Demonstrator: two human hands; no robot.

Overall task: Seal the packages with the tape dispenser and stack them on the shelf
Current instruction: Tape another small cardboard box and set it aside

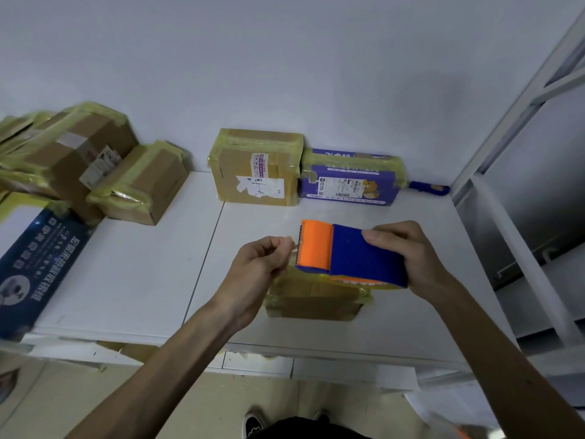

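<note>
My right hand (pixel 408 248) grips the blue and orange tape dispenser (pixel 348 255) above the white table (pixel 142 280). At the dispenser's toothed orange end my left hand (pixel 262 261) pinches the clear tape end between curled fingers. Beneath both hands lies a small brown cardboard package (pixel 313 301) wrapped in yellowish tape, partly hidden by the dispenser.
A taped brown box (pixel 256 167) and a purple box (pixel 348 182) stand against the back wall, with a blue-handled tool (pixel 429 187) beside them. More taped boxes (pixel 95 172) pile up at the left over a dark blue box (pixel 38 264). A white metal shelf frame (pixel 519 198) rises at the right.
</note>
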